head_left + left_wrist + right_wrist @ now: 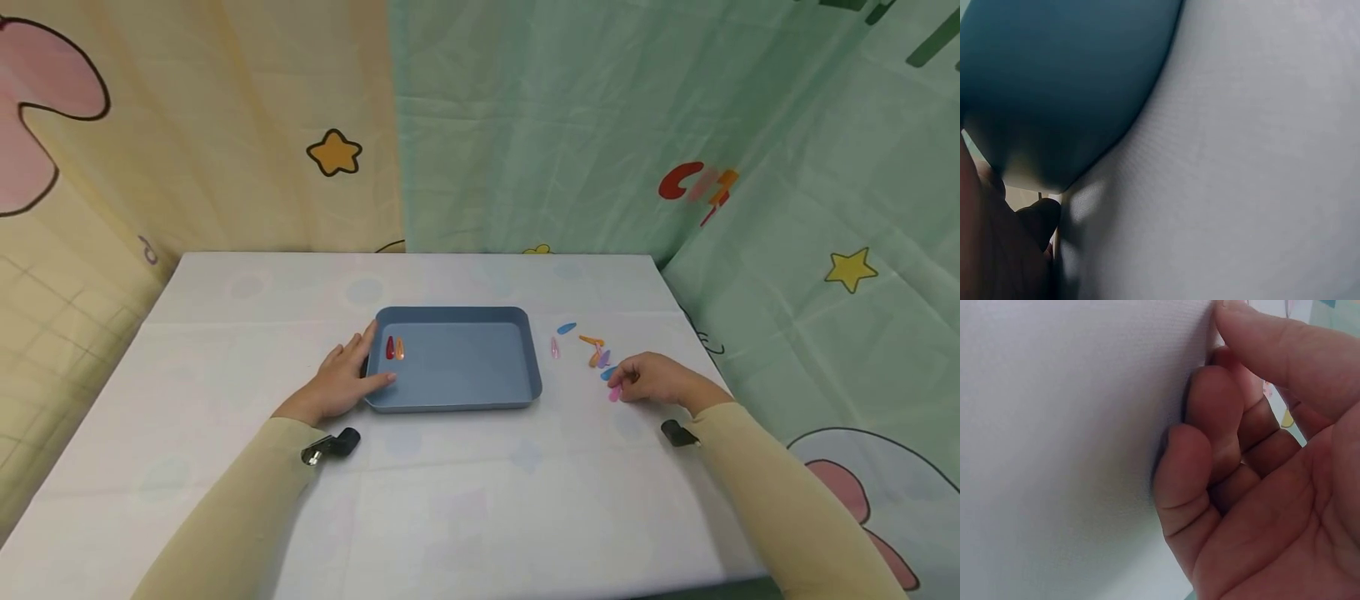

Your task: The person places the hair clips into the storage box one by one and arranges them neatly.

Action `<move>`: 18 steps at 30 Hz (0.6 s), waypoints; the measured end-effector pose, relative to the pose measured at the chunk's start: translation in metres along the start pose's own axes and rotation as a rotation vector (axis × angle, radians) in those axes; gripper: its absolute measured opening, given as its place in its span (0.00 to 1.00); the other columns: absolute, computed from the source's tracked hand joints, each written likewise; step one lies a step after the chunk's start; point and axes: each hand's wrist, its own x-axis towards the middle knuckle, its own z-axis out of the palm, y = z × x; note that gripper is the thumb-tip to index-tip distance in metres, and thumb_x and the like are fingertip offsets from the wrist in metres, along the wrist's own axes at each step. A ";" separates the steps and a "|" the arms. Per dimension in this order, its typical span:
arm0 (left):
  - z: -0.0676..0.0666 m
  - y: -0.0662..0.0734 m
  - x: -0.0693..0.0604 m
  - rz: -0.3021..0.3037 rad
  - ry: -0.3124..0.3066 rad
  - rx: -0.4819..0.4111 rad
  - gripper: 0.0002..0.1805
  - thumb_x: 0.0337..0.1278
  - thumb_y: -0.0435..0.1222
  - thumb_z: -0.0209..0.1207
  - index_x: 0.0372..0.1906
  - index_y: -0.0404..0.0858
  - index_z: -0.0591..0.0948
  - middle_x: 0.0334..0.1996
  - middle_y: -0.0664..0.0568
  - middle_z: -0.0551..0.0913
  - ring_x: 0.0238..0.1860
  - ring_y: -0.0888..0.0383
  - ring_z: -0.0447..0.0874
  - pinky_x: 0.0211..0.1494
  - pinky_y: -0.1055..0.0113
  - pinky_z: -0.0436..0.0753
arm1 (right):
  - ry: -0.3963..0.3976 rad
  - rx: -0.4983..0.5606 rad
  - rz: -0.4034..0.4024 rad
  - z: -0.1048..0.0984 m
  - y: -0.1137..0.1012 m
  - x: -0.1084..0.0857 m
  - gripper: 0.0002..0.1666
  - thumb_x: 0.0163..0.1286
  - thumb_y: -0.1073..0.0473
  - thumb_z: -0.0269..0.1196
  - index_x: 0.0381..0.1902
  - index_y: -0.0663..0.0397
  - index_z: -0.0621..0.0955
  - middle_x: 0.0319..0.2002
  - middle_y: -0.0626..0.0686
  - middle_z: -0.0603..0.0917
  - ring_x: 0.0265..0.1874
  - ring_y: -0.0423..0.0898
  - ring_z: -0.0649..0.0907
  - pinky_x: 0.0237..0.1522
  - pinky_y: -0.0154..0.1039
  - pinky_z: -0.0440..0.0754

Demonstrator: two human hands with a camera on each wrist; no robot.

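Observation:
A blue-grey tray lies on the table, with a dark red hair clip and an orange hair clip side by side near its left end. My left hand rests against the tray's left side, fingers extended along the outer wall and thumb reaching over the rim. Right of the tray, my right hand pinches a pink hair clip at the table surface. In the right wrist view its curled fingers touch the cloth; the clip is not clearly visible there.
Several loose hair clips lie between tray and right hand: a blue clip, a pale pink clip, an orange clip, a purple clip and others close together. A white cloth covers the table; printed curtains hang behind.

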 end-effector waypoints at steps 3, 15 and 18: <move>-0.001 0.002 -0.001 -0.003 -0.002 -0.006 0.59 0.70 0.62 0.59 0.87 0.50 0.34 0.87 0.37 0.42 0.87 0.36 0.34 0.87 0.38 0.33 | 0.011 0.001 0.002 0.001 -0.001 0.001 0.10 0.68 0.65 0.71 0.46 0.59 0.88 0.32 0.51 0.79 0.41 0.48 0.77 0.40 0.38 0.78; 0.000 0.003 -0.002 0.005 0.006 -0.011 0.59 0.69 0.64 0.59 0.87 0.50 0.34 0.87 0.37 0.43 0.87 0.35 0.35 0.87 0.38 0.33 | -0.003 -0.036 -0.014 0.000 -0.003 0.003 0.06 0.68 0.64 0.72 0.41 0.57 0.88 0.30 0.50 0.80 0.36 0.47 0.77 0.38 0.38 0.77; 0.001 0.003 -0.003 0.016 0.013 -0.018 0.60 0.68 0.64 0.59 0.87 0.49 0.35 0.86 0.36 0.43 0.86 0.34 0.35 0.87 0.38 0.33 | -0.015 -0.053 -0.007 -0.001 -0.002 0.004 0.03 0.69 0.64 0.71 0.40 0.56 0.87 0.30 0.50 0.80 0.36 0.47 0.77 0.38 0.38 0.77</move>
